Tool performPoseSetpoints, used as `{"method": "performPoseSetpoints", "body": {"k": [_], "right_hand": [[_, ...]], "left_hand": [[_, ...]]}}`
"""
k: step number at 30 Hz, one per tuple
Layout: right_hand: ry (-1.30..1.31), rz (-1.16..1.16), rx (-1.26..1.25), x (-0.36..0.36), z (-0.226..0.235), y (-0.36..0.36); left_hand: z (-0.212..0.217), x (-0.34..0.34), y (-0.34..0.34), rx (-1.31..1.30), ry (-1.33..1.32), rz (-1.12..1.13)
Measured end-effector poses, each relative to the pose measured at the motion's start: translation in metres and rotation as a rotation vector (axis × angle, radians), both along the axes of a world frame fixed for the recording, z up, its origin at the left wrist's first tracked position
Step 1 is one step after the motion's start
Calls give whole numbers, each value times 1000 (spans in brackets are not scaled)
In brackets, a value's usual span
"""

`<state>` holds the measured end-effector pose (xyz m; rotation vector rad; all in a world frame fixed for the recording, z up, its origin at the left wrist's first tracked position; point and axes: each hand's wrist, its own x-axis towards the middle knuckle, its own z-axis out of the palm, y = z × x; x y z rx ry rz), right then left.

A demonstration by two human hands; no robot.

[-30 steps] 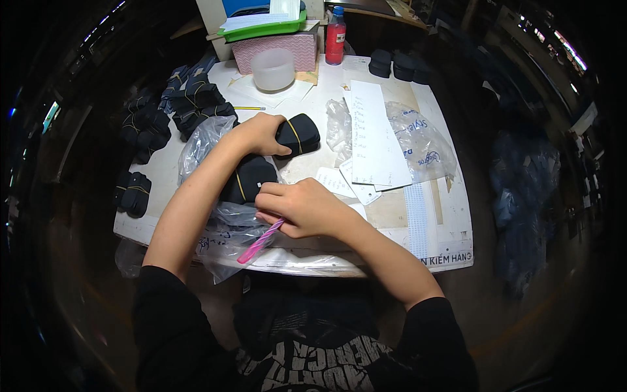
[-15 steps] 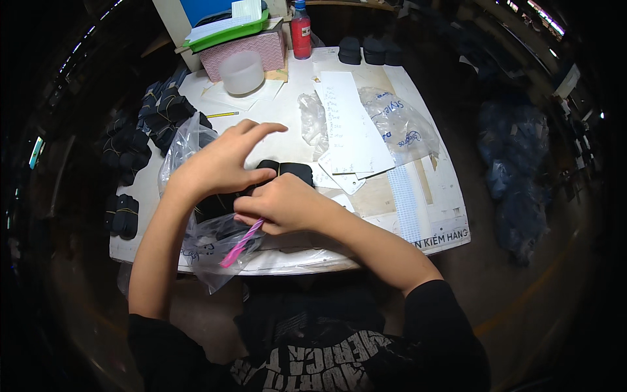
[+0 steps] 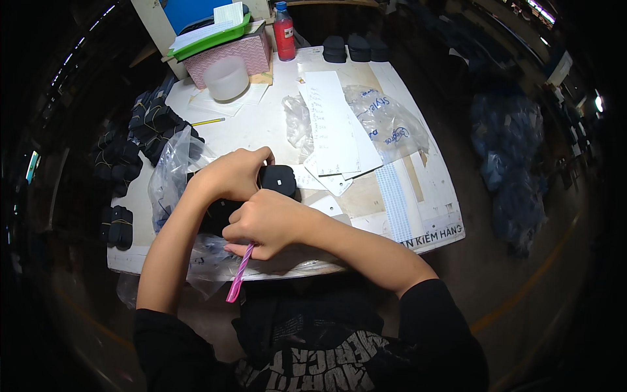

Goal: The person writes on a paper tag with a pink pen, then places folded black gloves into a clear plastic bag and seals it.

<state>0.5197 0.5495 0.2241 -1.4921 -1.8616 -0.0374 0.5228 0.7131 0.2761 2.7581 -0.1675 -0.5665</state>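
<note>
Hands meet at the desk (image 3: 418, 196) front edge: my left hand (image 3: 232, 173) closes on a black bundle (image 3: 279, 179), my right hand (image 3: 268, 222) grips a pink tool (image 3: 238, 277). I judge many bundles (image 3: 140, 130) are not yet bagged.

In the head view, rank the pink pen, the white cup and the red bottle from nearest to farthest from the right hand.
From the right hand:
1. Pink pen: held in that hand, sticking out toward the table's near edge.
2. White cup: far side of the table, to the left.
3. Red bottle: at the far edge, beyond the cup.
</note>
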Motion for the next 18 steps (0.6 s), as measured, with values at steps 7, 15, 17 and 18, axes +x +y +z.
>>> {"method": "performPoseSetpoints", "body": {"k": [7,15,17,18], "right_hand": [[-53,-52,58,-1,5,-2],[-143,-196,403,2,27,-11],[-160,-199,392,2,32,-15],[-160,-191,335,2,34,-16]], "left_hand": [[34,-49,1,-342,-813,302],[53,-127,56,-675,-357,585],[54,-139,67,-535,-393,610],[56,-143,71,-498,-377,645]]}}
